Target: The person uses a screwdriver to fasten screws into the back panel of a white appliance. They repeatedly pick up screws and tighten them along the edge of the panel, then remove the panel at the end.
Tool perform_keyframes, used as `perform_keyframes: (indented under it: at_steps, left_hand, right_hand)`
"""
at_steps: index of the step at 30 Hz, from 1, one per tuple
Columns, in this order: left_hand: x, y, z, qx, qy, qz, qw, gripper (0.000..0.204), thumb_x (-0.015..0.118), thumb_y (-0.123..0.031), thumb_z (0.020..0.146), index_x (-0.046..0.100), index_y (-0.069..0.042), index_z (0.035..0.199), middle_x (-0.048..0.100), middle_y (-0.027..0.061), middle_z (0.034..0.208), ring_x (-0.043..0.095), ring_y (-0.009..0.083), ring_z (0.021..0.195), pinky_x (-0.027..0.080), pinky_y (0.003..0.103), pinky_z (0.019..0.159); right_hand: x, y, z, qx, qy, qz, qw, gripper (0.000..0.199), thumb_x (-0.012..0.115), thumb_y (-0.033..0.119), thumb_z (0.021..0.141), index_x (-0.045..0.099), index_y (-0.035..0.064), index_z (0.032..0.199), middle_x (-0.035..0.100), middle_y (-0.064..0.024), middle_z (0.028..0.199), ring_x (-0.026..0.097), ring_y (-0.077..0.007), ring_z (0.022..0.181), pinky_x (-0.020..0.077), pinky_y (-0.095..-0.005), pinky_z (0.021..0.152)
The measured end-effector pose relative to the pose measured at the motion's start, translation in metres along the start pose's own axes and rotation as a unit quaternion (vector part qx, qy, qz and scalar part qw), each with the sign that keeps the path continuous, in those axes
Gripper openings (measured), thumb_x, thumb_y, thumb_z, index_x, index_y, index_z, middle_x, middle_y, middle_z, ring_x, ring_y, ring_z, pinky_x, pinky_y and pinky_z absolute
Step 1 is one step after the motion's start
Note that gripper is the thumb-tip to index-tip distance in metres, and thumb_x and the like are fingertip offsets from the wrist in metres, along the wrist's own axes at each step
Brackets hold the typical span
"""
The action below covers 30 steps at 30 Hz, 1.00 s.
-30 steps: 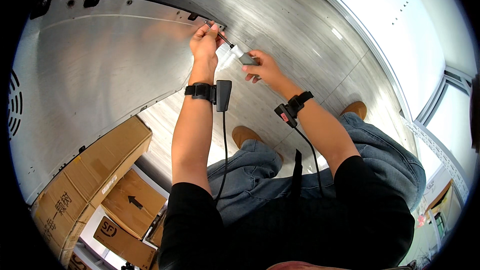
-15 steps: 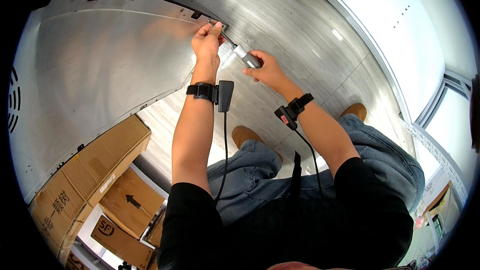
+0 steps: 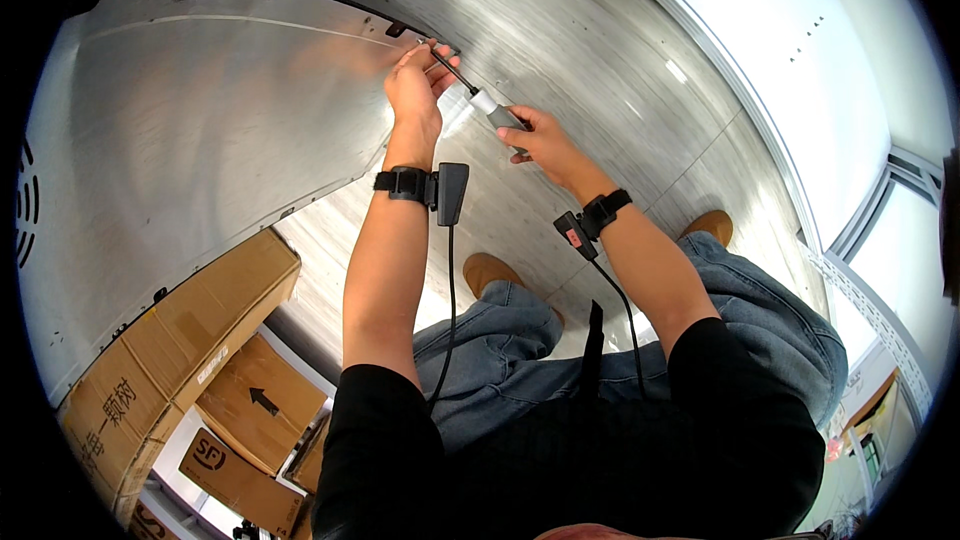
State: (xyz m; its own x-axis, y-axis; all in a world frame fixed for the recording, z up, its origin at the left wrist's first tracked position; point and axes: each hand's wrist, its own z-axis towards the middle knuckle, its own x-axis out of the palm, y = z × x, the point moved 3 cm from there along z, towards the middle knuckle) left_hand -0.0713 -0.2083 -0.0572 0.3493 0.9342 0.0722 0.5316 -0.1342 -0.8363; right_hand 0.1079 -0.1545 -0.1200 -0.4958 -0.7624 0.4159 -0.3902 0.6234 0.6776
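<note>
A screwdriver with a grey handle point(image 3: 507, 121) and a dark metal shaft point(image 3: 458, 77) slants up and left toward the far right corner of a large silver metal panel point(image 3: 240, 110). My right hand point(image 3: 545, 143) is wrapped round the handle, thumb lying on its side. At the other end, my left hand point(image 3: 414, 90) has its fingers around the shaft near the tip, close to the panel's edge. The outer fingers are loosely spread beyond the shaft. Those fingers hide the tip, so whether a screw is there cannot be seen.
Cardboard boxes point(image 3: 190, 315) are stacked at the lower left, against the panel's near edge. A white wall-like surface point(image 3: 780, 50) runs along the right of the grey plank floor point(image 3: 590, 50). Black straps and cabled devices point(image 3: 452, 195) are on both my wrists.
My right hand has shifted slightly right and down and changed its hold on the handle. The left hand's outer fingers have spread, and more of the shaft shows.
</note>
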Motion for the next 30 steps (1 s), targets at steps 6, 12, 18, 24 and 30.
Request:
perform_keyframes:
  at_steps: [6, 12, 18, 24, 30]
  left_hand:
    - [0.004, -0.001, -0.006, 0.004, -0.026, 0.015, 1.0, 0.022, 0.049, -0.022, 0.096, 0.058, -0.003, 0.104, 0.064, 0.0066, 0.089, 0.065, 0.0173, 0.076, 0.05, 0.026, 0.064]
    - [0.007, 0.002, -0.003, 0.008, -0.032, -0.021, 0.999, 0.022, 0.051, -0.021, 0.095, 0.059, -0.001, 0.1, 0.064, 0.0093, 0.086, 0.065, 0.0188, 0.07, 0.053, 0.027, 0.058]
    - [0.002, 0.002, 0.0, -0.014, -0.024, -0.018, 0.999, 0.025, 0.047, -0.021, 0.096, 0.057, -0.001, 0.106, 0.063, 0.0109, 0.093, 0.064, 0.0216, 0.077, 0.054, 0.032, 0.067]
    - [0.002, 0.002, 0.002, -0.029, 0.003, -0.037, 0.999, 0.027, 0.043, -0.02, 0.096, 0.055, -0.001, 0.11, 0.061, 0.0124, 0.098, 0.063, 0.0254, 0.084, 0.055, 0.037, 0.075]
    - [0.001, 0.005, 0.005, -0.039, 0.011, -0.066, 0.997, 0.027, 0.041, -0.019, 0.095, 0.054, -0.001, 0.111, 0.06, 0.0121, 0.098, 0.063, 0.0267, 0.087, 0.055, 0.039, 0.076]
  right_hand:
    - [0.001, 0.008, -0.004, -0.051, -0.037, -0.019, 0.998, 0.042, 0.071, 0.016, 0.08, 0.053, 0.0042, 0.116, 0.055, -0.0036, 0.1, 0.054, -0.0116, 0.085, 0.0487, -0.0268, 0.066]
    - [0.001, 0.005, -0.002, -0.167, -0.113, -0.12, 0.972, 0.041, 0.072, 0.012, 0.078, 0.053, 0.0037, 0.113, 0.057, -0.0079, 0.096, 0.056, -0.0151, 0.081, 0.0495, -0.0297, 0.061]
    - [0.004, 0.019, -0.013, 0.017, 0.05, 0.204, 0.977, 0.041, 0.069, 0.011, 0.08, 0.052, 0.0044, 0.117, 0.059, -0.0078, 0.095, 0.058, -0.0138, 0.08, 0.0502, -0.0282, 0.062]
    - [0.007, 0.01, -0.005, -0.093, -0.033, 0.03, 0.995, 0.044, 0.068, 0.008, 0.081, 0.052, 0.0031, 0.121, 0.059, -0.0071, 0.101, 0.056, -0.0129, 0.084, 0.0503, -0.0299, 0.067]
    - [0.004, 0.007, 0.004, -0.221, -0.095, -0.137, 0.961, 0.042, 0.074, 0.013, 0.075, 0.058, 0.0014, 0.112, 0.06, -0.0083, 0.097, 0.056, -0.0157, 0.08, 0.0471, -0.0298, 0.071]
